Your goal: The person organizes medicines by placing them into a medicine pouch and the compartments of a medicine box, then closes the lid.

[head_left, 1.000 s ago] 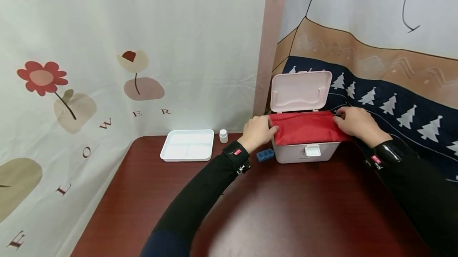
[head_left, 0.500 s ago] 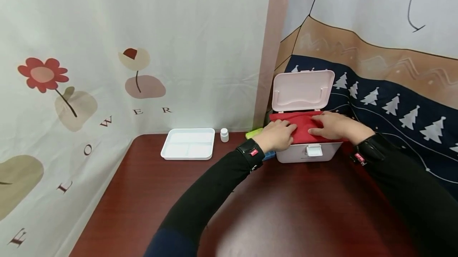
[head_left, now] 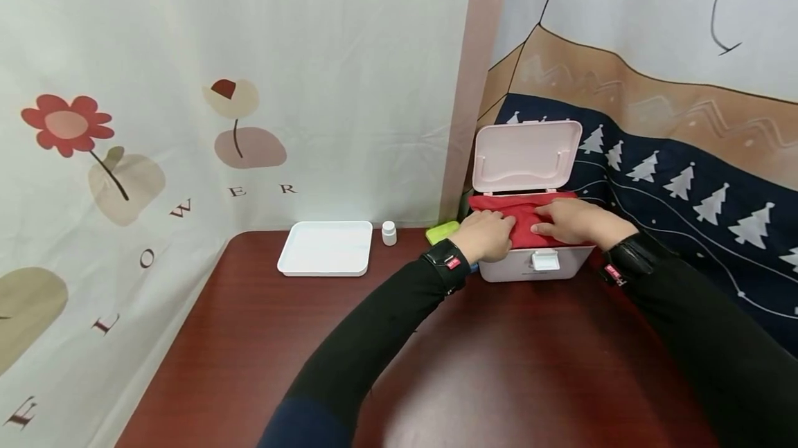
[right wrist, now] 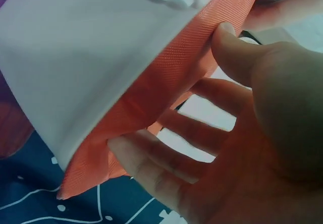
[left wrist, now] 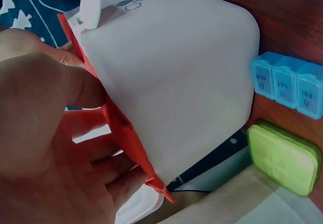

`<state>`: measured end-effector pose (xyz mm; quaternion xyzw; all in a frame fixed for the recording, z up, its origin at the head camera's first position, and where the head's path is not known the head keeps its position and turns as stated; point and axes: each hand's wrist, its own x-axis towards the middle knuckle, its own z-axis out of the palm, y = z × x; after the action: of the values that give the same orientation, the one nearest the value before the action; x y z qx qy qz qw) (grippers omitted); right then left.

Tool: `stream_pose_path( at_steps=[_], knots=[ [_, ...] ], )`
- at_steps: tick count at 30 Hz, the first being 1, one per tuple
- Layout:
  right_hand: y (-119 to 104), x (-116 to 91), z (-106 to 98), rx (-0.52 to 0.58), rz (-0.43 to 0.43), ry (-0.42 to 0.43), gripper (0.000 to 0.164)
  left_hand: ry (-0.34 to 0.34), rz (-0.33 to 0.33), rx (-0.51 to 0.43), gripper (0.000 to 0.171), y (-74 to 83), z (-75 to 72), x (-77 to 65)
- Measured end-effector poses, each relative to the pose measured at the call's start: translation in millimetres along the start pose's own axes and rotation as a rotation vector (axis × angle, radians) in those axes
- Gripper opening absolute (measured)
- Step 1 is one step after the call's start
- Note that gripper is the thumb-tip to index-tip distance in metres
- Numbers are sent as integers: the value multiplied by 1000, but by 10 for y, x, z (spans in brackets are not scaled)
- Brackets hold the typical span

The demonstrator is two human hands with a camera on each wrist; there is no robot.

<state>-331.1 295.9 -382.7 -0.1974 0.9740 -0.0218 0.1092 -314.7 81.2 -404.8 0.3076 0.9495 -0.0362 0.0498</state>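
A pale plastic box stands at the right with its pinkish lid raised. A red fabric pouch fills its mouth, and its edge bulges over the rim in both wrist views. My left hand presses the pouch's left part with spread fingers. On its right part lies my right hand, fingers extended and thumb on the woven cloth. Both hands hide part of the pouch. The white latch at the box's front hangs undone.
Beside the box's left side lie a blue pill organizer with day labels and a lime-green case. Further left stand a small white bottle and a white tray. Printed curtains border the table's back and right.
Both hands have moved inward from the pouch's two ends onto its top. The pouch is pushed in and creased, sitting lower in the box. The green case has come into view.
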Motion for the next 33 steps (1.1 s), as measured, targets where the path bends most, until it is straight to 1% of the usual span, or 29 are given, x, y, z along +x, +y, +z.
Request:
stream_pose_path(
  at_steps=[5, 10, 13, 16, 17, 19, 23, 24, 26, 27, 29, 31, 32, 33],
  knots=[
    [-9, 20, 3, -20, -11, -8, 57, -20, -6, 11, 44, 35, -37, 23],
    [-21, 54, 12, -26, -44, -13, 53, -33, -17, 30, 38, 54, -65, 43],
    [-26, 71, 54, -2, -67, -29, 49, -53, -11, 4, 28, 60, -81, 54],
    [-12, 71, 125, 13, -103, -46, 38, -84, 7, -42, 21, 71, -56, 135],
    [-13, 65, 146, 23, -111, -52, 34, -99, 8, -55, 19, 75, -23, 197],
    [-14, 62, 181, 36, -128, -55, 27, -130, 10, -61, 17, 74, 101, 403],
    [-15, 106, 226, 87, -130, -43, 23, -205, -10, -34, 16, 35, 461, 965],
    [-9, 132, 237, 92, -139, -38, 22, -223, -4, -32, 15, 16, 534, 1095],
    [62, 209, 305, 111, -177, -13, 22, -228, -4, -27, 15, 9, 609, 1203],
    [105, 250, 336, 119, -187, -17, 22, -222, -3, -29, 15, 18, 608, 1210],
    [272, 397, 481, 118, -208, -11, 21, -205, 20, -47, 16, 44, 430, 989],
    [447, 547, 646, 107, -212, -8, 20, -191, 21, -53, 15, 67, 378, 913],
    [509, 600, 701, 111, -223, -10, 22, -191, 21, -62, 14, 81, 310, 839],
    [529, 634, 725, 106, -199, -34, 21, -189, 24, -66, 14, 89, 256, 783]
  ],
)
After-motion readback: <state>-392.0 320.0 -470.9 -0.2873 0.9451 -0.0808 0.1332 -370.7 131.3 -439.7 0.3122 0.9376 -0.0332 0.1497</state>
